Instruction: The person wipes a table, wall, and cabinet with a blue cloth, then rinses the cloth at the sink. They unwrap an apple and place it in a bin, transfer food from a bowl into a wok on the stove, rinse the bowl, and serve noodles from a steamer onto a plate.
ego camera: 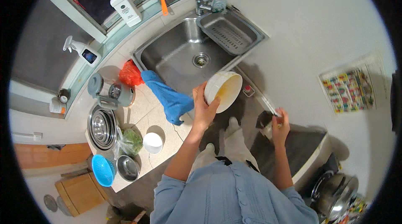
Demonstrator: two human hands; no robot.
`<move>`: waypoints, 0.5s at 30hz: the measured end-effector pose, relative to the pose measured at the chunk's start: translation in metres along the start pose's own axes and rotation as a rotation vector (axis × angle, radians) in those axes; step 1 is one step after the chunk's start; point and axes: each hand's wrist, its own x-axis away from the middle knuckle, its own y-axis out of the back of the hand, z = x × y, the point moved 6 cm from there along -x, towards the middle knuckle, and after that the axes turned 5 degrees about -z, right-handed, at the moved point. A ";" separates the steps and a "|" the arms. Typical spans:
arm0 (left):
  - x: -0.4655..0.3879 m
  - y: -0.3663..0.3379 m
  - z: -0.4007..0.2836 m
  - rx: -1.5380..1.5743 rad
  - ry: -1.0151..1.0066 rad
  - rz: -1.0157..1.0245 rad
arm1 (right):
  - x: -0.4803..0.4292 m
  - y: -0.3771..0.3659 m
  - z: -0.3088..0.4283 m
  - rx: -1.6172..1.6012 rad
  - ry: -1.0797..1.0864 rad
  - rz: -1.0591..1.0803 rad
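My left hand [205, 106] grips a white bowl [213, 89] by its side, thumb over the rim. The bowl is tilted, its opening facing right, and yellow residue coats the inside. It is just off the near edge of the stainless steel sink [176, 64]. Off to the right, my right hand [280, 126] has its fingers closed on a slim, pale, stick-like utensil [270, 107], which points up and left along the wall. The fingers partly hide this utensil, so its exact kind cannot be made out. Below that hand is a dark opening with pale contents [267, 126].
A blue cloth [169, 98] hangs over the sink's left edge. A metal drain basket [232, 35] sits in the sink beside the faucet [199, 4]. On the left counter are a white cup [153, 143], bagged greens [132, 141], nested steel bowls [101, 126] and a blender jug [108, 90].
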 end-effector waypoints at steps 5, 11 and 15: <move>-0.077 -0.009 -0.006 -0.146 -0.038 -0.109 | -0.148 -0.129 0.019 -0.027 0.169 0.244; -0.164 -0.026 -0.003 -0.339 0.002 -0.226 | -0.305 -0.300 0.040 0.051 0.576 0.443; -0.202 -0.024 0.004 -0.439 0.012 -0.340 | -0.378 -0.391 0.055 0.131 0.775 0.430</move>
